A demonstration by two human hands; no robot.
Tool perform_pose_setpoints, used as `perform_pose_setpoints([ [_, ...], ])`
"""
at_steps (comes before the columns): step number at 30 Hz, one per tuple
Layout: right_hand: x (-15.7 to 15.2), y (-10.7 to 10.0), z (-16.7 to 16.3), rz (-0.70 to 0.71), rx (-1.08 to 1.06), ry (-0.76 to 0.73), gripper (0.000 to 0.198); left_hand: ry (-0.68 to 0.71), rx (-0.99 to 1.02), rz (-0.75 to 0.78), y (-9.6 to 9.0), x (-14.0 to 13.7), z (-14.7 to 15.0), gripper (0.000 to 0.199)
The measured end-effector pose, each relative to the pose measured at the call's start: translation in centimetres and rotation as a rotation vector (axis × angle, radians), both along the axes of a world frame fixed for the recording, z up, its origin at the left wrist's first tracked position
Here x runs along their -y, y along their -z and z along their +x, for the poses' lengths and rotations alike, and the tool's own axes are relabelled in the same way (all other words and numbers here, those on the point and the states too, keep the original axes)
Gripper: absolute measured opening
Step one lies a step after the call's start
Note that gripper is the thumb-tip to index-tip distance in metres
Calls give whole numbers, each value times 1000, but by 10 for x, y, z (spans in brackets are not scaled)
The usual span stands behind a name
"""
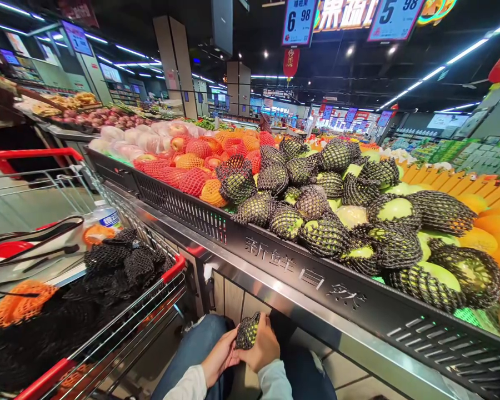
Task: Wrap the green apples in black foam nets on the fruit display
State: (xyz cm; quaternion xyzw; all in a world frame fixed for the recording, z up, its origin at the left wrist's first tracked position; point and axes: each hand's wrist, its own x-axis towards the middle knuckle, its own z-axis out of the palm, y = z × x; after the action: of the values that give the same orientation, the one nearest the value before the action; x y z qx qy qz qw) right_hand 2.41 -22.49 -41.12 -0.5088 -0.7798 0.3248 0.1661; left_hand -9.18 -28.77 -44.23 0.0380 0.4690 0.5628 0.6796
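Black foam nets [127, 264] heap left of the grip in the red-trimmed cart [175, 270], cut off at frame edge. Left hand [221, 356] gripping the netted green fruit [246, 332] from the left; fruit sits between both hands. Right hand [265, 345] wraps and hides its right side. Some room between grip and display panel [379, 311], whose edge runs beyond, rightward; right end cut off.

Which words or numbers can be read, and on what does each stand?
"6.98": left price sign
"5.98": right price sign
"果蔬": lit sign, next character partial
"新鲜自然": black display edge
"1": upper-left screen
Blurred or tiny: bottle label, red hangings, distant signs, price-sign fine print.
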Motion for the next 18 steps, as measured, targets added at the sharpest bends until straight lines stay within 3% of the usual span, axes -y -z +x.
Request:
perform_pose_setpoints([
  [4,-2,-13,-5,-84,-40,7,83,-31,-88,-22,8,-1,-1,40],
  [8,-1,-30,-7,-84,-169,-55,72,-74,-92,54,12,2,-6,39],
  [15,-3,-28,-1,-62,-199,-407,118,-96,-243,66,9,7,-15,57],
  [18,0,-28,-3,-73,-76,-412,111,-81,-311,18,9,7,-16,60],
])
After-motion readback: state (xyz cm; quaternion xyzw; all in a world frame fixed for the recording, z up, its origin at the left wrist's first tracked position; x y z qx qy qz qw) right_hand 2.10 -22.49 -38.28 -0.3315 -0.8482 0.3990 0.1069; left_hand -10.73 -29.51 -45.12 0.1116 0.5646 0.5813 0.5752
